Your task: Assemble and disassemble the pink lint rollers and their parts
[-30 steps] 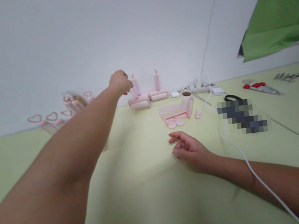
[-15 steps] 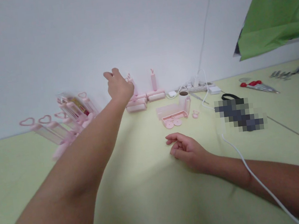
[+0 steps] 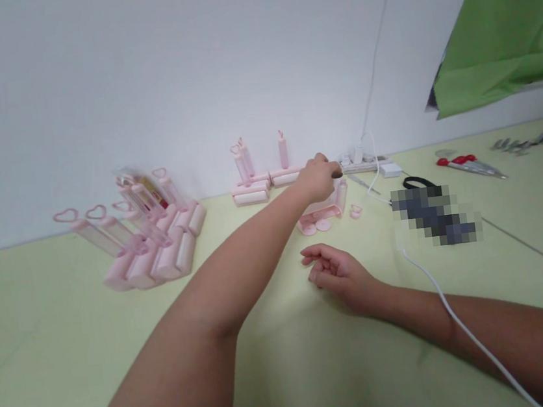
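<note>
My left hand [image 3: 318, 177] reaches far across the table, its fingers curled over the top of a white roll with a dark core [image 3: 337, 174]. Most of the roll and the fingertips are hidden behind the hand. Just in front lie an open pink case part [image 3: 324, 213] and two small pink discs [image 3: 323, 225]. A small pink heart-loop piece [image 3: 355, 211] sits to their right. My right hand [image 3: 340, 271] rests on the table nearer to me, fingers loosely bent and apart, holding nothing.
Pink lint rollers with heart loops [image 3: 144, 264] stand grouped at left; several more [image 3: 251, 197] stand by the wall. A power strip [image 3: 368, 165], white cable [image 3: 450, 307], black strap [image 3: 419, 181], blurred dark object [image 3: 434, 214] and red-handled tool [image 3: 473, 164] lie right.
My left hand has moved right, from beside the lint rollers at the wall to the white roll. My right hand stays in place. The left rollers are less covered by my arm.
</note>
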Available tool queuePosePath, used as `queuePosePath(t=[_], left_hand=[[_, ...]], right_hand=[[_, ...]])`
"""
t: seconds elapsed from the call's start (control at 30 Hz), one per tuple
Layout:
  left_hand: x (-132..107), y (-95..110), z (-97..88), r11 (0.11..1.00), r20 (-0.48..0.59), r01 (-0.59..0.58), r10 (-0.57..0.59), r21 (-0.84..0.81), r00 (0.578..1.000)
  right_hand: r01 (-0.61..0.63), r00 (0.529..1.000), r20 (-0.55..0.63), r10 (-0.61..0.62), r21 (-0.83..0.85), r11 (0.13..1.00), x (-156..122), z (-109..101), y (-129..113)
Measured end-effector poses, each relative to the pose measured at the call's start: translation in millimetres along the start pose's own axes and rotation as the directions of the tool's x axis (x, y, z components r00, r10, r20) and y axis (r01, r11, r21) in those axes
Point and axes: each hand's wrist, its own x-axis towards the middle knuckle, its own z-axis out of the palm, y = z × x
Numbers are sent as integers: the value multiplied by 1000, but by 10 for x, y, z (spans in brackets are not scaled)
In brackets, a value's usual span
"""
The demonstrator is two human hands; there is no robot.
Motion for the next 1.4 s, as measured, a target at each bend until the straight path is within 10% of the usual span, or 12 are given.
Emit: queuePosePath(t=[0.93, 1.4], left_hand=[[-167, -319, -54, 993, -32, -26, 30, 112, 999], [-359, -62, -16, 961, 175, -100, 55, 257, 983]], right_hand=[[-4, 1000, -10, 4, -67, 998, 4, -14, -27], [-14, 1000, -16, 13, -70, 997, -2, 15, -66]])
